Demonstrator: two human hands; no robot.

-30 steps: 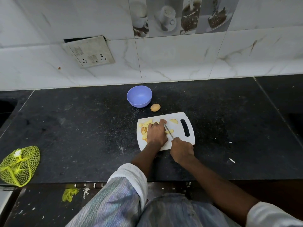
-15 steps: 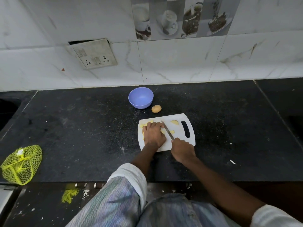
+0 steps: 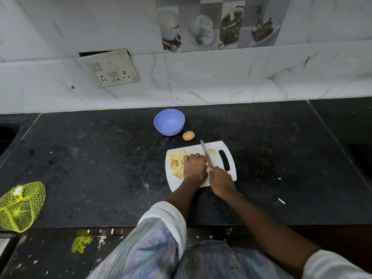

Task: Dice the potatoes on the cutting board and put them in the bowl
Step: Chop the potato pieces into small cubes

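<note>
A white cutting board (image 3: 216, 144) lies on the black counter. Several yellow potato pieces (image 3: 177, 163) are heaped on its left part, and one slice (image 3: 211, 152) lies near the handle slot. My left hand (image 3: 194, 167) lies over the potato being cut, fingers curled down on it; the piece itself is mostly hidden. My right hand (image 3: 221, 181) grips the handle of a knife (image 3: 205, 153), whose blade runs along the right side of my left hand. A whole potato (image 3: 188, 136) sits behind the board, beside an empty blue bowl (image 3: 169, 122).
A yellow mesh bag (image 3: 19, 206) lies at the counter's front left edge. A socket plate (image 3: 109, 67) hangs on the tiled wall behind. Small white scraps (image 3: 281, 200) dot the counter to the right of the board.
The knife blade has slid forward and now points further toward the board's far edge. My left hand has shifted slightly right over the potato, uncovering more of the diced heap.
</note>
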